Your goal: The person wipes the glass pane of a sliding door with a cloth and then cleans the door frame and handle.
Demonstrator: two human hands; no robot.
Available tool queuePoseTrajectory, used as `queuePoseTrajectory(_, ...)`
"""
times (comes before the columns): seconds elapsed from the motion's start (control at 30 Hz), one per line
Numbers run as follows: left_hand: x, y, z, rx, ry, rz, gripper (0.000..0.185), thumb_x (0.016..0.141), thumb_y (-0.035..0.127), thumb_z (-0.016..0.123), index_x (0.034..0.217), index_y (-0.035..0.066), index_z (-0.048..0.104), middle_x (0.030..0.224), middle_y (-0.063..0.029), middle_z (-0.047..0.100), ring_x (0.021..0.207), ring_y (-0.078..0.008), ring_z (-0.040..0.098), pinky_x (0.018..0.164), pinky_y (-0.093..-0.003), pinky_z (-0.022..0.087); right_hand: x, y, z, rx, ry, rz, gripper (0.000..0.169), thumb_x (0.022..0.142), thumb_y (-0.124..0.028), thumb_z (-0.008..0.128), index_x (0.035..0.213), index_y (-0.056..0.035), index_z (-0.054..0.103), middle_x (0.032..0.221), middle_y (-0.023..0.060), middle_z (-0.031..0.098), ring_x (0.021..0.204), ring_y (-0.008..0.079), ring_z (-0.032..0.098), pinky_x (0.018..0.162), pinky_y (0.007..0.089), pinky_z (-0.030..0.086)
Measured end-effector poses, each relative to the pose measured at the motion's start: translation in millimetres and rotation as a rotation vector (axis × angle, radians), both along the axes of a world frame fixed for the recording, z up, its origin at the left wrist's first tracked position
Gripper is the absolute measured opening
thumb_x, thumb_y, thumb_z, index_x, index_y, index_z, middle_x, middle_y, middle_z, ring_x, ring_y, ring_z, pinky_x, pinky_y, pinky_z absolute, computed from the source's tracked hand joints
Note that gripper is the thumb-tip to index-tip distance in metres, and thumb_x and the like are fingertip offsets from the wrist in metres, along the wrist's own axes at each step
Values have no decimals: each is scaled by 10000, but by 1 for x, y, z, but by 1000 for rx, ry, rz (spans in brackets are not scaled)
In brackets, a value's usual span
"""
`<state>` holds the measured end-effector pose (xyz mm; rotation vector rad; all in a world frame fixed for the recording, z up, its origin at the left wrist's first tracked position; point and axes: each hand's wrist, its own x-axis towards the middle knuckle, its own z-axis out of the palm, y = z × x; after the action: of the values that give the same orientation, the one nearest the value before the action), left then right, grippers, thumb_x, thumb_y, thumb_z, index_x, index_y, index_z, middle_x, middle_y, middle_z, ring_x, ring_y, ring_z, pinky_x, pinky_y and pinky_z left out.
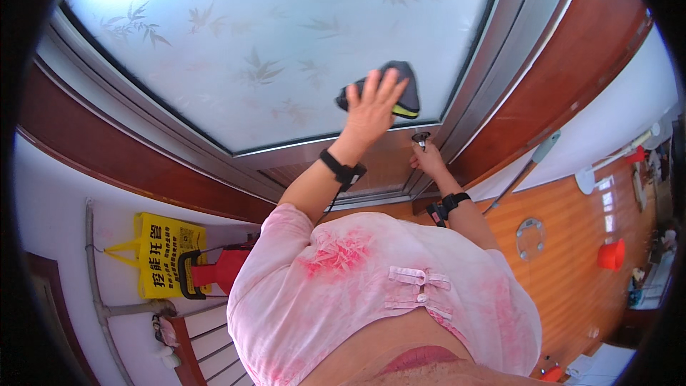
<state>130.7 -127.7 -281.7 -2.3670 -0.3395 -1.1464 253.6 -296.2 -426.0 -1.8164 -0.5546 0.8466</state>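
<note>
My left hand (372, 104) is spread flat over a dark grey cloth (411, 94) with a yellow-green edge. It presses the cloth against the lower right part of a frosted glass pane (214, 69) printed with bamboo leaves. The pane sits in a metal-framed door (343, 158). Below the cloth, my right hand (429, 158) grips a door handle (421, 138) near the right side of the door. Its fingers partly hide the handle. Black straps circle both wrists.
Reddish-brown wood trim (546, 91) borders the door. At left, a yellow bag (171, 257) hangs by a grey pipe (92, 257), beside a red item with a black handle (214, 276). On the wooden floor (568, 289) at right are a glass scale (530, 238) and an orange-red bucket (611, 254).
</note>
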Motion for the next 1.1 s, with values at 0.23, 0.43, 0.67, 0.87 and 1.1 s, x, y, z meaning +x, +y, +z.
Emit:
queuePoseTrajectory(0.23, 53, -43, 15, 139, 137, -175, 639, 840, 147, 550, 1472, 215, 479, 1628, -3, 270, 1478, -222, 255, 1140, -461, 159, 13, 9, -36, 29, -81, -26, 386, 1000, -324, 518, 1231, -17, 479, 780, 114, 660, 617, 189, 657, 545, 315, 534)
queuePoseTrajectory(0.43, 24, -22, 22, 212, 89, -101, 634, 819, 219, 601, 1445, 264, 511, 1625, 70, 262, 1488, -216, 231, 1187, -498, 51, 15, 1, -30, 25, 1, 30, 370, 999, -360, 535, 1179, -40, 491, 798, 133, 672, 617, 201, 669, 548, 315, 533)
queuePoseTrajectory(0.67, -76, 57, 31, 82, 17, 52, 779, 577, 312, 797, 1329, 366, 601, 1536, 76, 400, 1421, -245, 315, 1084, -545, 157, -3, 1, 2, -21, 34, -29, 383, 990, -395, 559, 1135, -44, 503, 768, 115, 682, 612, 196, 674, 534, 296, 511)
queuePoseTrajectory(0.87, -177, 131, 32, -60, -143, 189, 804, 524, 284, 803, 1305, 304, 612, 1452, -33, 456, 1427, -346, 308, 1080, -613, 172, 1, 0, -1, 5, 53, -41, 370, 994, -393, 556, 1123, -49, 517, 774, 118, 684, 611, 193, 676, 531, 287, 518)
queuePoseTrajectory(1.1, -239, 170, 31, -209, -325, 356, 914, 810, 412, 648, 1534, 24, 247, 1590, -274, 141, 1502, -457, 56, 1135, -666, -21, -3, -4, 4, 1, 22, -48, 379, 988, -406, 558, 1117, -52, 524, 775, 117, 685, 613, 188, 676, 538, 288, 525)
